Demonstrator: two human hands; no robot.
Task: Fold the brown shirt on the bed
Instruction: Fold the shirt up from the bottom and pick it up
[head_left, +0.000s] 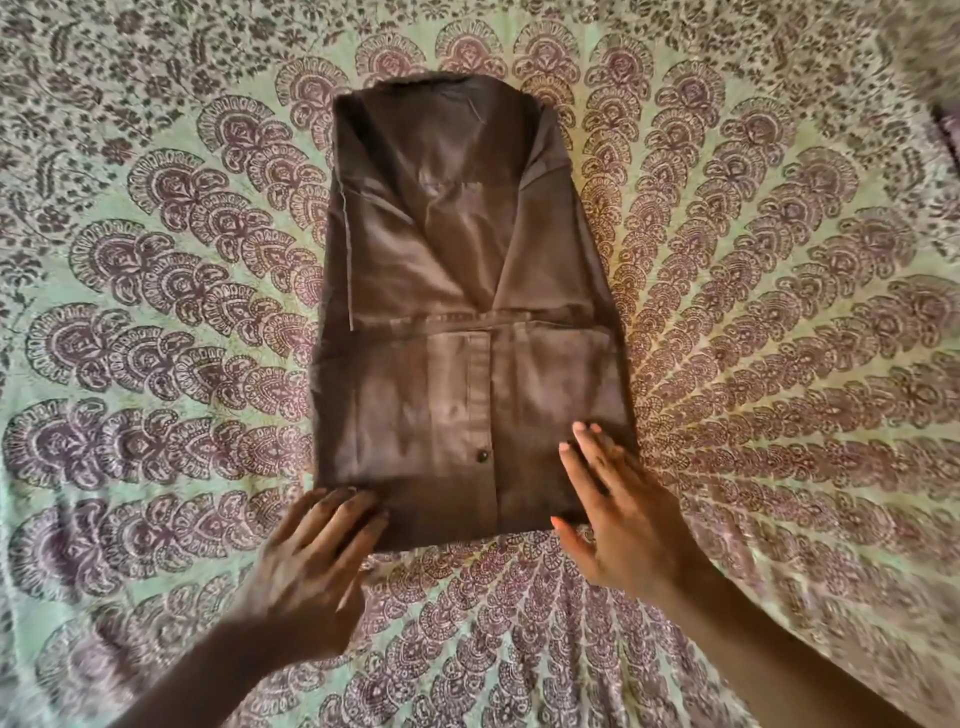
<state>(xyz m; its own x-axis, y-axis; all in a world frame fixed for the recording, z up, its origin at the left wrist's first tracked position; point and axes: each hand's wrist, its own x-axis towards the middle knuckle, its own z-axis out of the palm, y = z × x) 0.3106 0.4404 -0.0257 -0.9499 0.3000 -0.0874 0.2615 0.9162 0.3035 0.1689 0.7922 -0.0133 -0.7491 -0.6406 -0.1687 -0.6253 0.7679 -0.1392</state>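
Observation:
The brown shirt (457, 291) lies in the middle of the bed as a long narrow rectangle, sides and sleeves turned in. Its near end is doubled up over the body, showing the button placket and one dark button (483, 456). My left hand (311, 566) rests at the near left corner of the fold, fingers spread, tips touching the cloth edge. My right hand (613, 504) lies flat on the near right corner, fingers apart. Neither hand grips the cloth.
The bed is covered by a pale green sheet (156, 364) printed with purple paisley fans, spreading on all sides of the shirt. A dark object (948, 124) shows at the far right edge.

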